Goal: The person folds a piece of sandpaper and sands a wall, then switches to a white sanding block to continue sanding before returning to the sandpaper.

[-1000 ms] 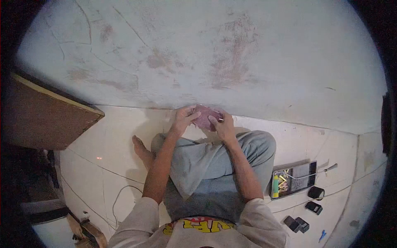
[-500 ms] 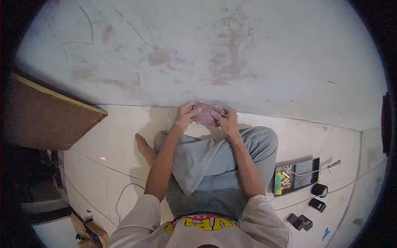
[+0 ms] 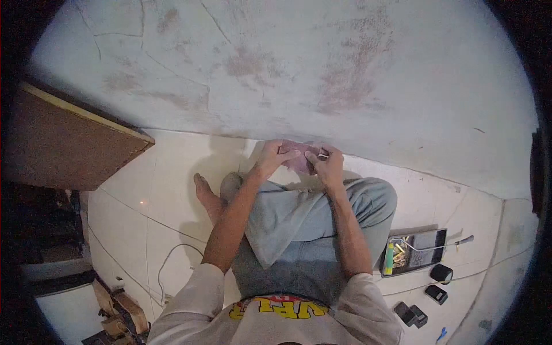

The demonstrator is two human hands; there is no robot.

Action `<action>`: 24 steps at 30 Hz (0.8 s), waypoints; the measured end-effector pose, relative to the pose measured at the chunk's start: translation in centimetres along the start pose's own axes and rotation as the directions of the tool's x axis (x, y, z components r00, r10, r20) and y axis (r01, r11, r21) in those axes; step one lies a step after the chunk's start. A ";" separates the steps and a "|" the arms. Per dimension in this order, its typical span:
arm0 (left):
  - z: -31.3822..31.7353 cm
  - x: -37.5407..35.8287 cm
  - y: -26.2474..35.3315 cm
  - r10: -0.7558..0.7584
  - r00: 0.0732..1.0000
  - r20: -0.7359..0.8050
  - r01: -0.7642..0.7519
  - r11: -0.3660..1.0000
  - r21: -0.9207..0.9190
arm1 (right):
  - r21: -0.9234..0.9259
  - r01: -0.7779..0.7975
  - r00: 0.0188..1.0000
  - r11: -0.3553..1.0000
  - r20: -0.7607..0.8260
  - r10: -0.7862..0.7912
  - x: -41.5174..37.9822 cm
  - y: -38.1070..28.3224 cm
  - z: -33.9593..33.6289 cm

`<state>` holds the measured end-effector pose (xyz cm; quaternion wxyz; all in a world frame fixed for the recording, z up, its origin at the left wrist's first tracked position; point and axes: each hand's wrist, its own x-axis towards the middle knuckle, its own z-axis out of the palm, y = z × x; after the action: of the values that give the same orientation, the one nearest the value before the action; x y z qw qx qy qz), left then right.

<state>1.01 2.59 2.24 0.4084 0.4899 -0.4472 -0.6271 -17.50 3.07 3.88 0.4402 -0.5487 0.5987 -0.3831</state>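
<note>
A reddish-brown sheet of sandpaper (image 3: 300, 165) spans the gap between my two hands, just in front of the wall's foot. My left hand (image 3: 272, 161) pinches its left side, the thumb lying on the near face. At the other side, my right hand (image 3: 330, 168) grips it with thumb and fingers, the thumb pointing inward. The sheet looks bent, and its far face is hidden. Both hands are above the floor, beyond my crossed legs (image 3: 293, 221).
The pale wall (image 3: 276, 69) has scuffed reddish patches. At right are a black tray (image 3: 415, 269), a paint roller (image 3: 388, 257) and several small black items (image 3: 436, 294). A brown board (image 3: 75, 144) stands at left. A cable (image 3: 167, 261) runs over the floor (image 3: 126, 230).
The head view has shifted, so wall and floor things sit differently in it. Both hands keep hold of the sandpaper, which now looks more bent and darker.
</note>
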 end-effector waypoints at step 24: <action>-0.9 0.4 -1.1 -0.003 0.999 -0.036 -0.003 0.988 -0.155 | -0.376 0.430 0.899 0.821 0.258 -0.352 -1.5 -2.7 0.0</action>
<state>1.69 2.34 0.93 0.4534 0.4680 -0.3896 -0.6508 -16.64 4.29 6.54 0.2736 -0.7741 0.4998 -0.2758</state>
